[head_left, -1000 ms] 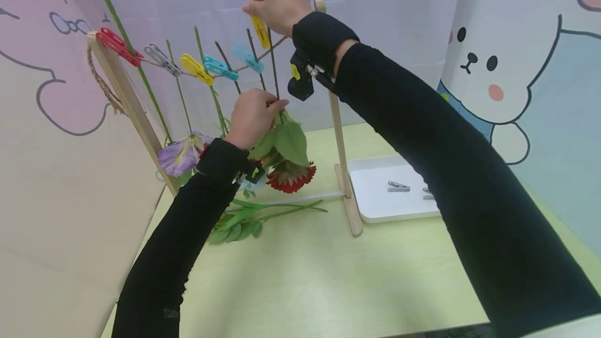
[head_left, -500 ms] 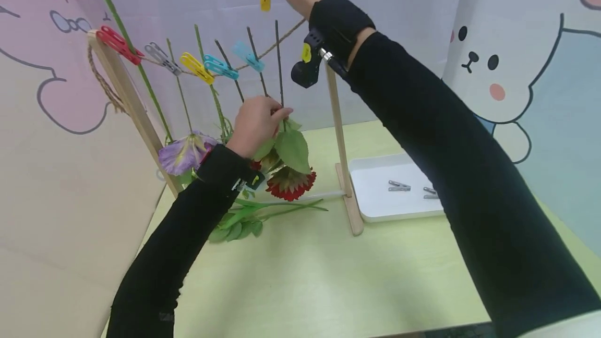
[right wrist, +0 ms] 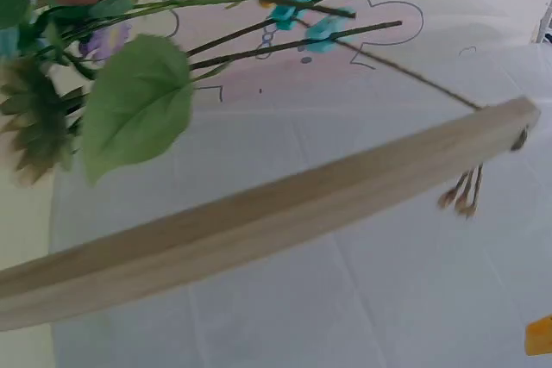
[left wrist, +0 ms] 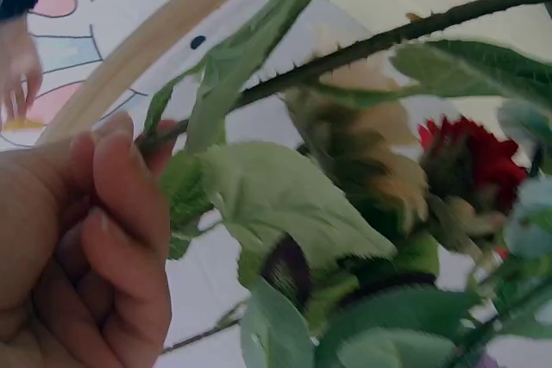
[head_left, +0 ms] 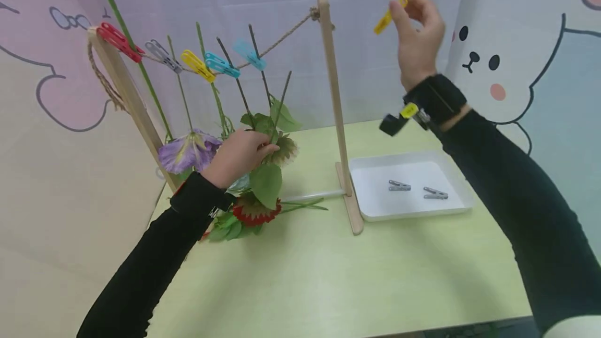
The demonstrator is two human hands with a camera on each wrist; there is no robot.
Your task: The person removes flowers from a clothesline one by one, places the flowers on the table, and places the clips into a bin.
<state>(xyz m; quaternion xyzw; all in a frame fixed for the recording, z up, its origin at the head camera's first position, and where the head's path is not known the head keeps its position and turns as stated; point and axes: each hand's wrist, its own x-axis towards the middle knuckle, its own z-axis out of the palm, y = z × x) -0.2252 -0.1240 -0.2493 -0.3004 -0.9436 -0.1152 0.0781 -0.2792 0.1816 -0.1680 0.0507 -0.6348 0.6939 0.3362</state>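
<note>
My left hand [head_left: 241,155] pinches the stem of a red flower [head_left: 255,210], which hangs head down below the rope. Its bare stem end leans right, above the hand. In the left wrist view, thumb and fingertips of the left hand [left wrist: 95,247] close on the thorny stem [left wrist: 345,53]. Raised right of the wooden post [head_left: 335,93], my right hand [head_left: 420,40] pinches a yellow clothespin [head_left: 384,22]. That clothespin [right wrist: 539,336] shows partly at the right wrist view's lower right edge. A pale flower [head_left: 284,150] hangs just behind the left hand.
Red [head_left: 119,41], grey [head_left: 163,55], yellow [head_left: 197,65], blue [head_left: 221,65] and light blue [head_left: 250,55] clothespins grip stems on the sloping rope [head_left: 291,32]. A purple flower [head_left: 185,153] hangs left. A white tray [head_left: 375,210] holds two grey clothespins [head_left: 435,193].
My right hand has carried the yellow clothespin up off the rope and rightward past the post. My left hand has lowered the red flower, moving it left, its stem end now below the rope.
</note>
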